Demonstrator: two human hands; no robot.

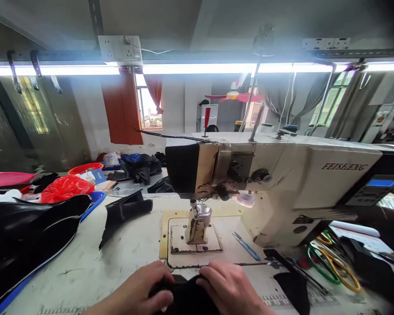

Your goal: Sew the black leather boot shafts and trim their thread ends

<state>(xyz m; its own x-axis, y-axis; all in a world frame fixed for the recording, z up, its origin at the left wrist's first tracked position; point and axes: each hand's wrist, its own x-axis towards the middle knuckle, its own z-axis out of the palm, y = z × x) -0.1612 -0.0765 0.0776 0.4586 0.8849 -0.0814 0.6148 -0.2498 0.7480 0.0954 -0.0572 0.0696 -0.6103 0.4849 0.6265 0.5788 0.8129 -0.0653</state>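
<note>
At the table's front edge, my left hand (142, 286) and my right hand (228, 284) grip a soft black piece of material (188, 299) from both sides. Fingers curl over its upper edge; its lower part runs out of the picture, and I cannot tell if it is leather or cloth. Just beyond them stands the metal post (197, 225) of a white sewing machine (292, 170), apart from the piece. Blue-handled thread snips (247, 247) lie on the table to the right of the post.
Large black pieces with a pale edge (26, 245) rest at left on a blue tray (93, 204). A folded black piece (124, 214) lies nearer the machine. Behind are a red plastic bag (67, 189) and an orange basin (85, 168). Green-handled (321, 264) and yellow-handled scissors (343, 273) lie at right.
</note>
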